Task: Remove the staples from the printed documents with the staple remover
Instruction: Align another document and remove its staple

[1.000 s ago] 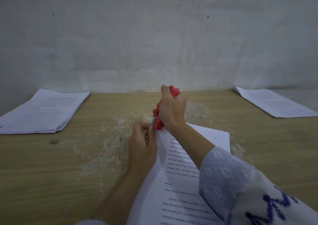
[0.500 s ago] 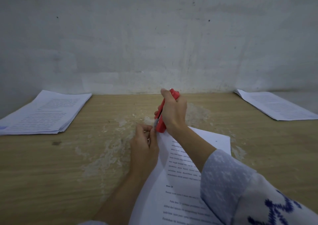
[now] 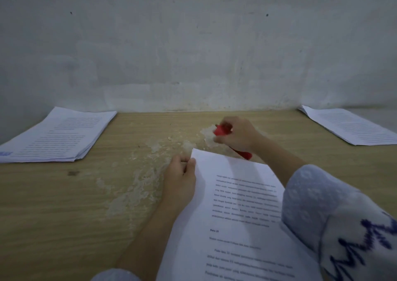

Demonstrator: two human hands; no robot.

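Observation:
A printed document (image 3: 236,216) lies on the wooden table (image 3: 86,194) in front of me, its top-left corner pointing away. My left hand (image 3: 180,179) pinches that corner between thumb and curled fingers. My right hand (image 3: 236,134), blurred by motion, grips the red staple remover (image 3: 221,130) a little beyond and to the right of the corner, clear of the paper. The remover's other end (image 3: 245,154) shows below the wrist. No staple is visible.
A stack of printed sheets (image 3: 58,136) lies at the table's back left. Another stack (image 3: 348,126) lies at the back right. A grey wall (image 3: 193,55) closes the table's far edge. The wood in the middle bears worn pale patches (image 3: 146,173).
My right hand has pulled the red staple remover away from the document's corner, up and to the right. My left hand still holds the corner.

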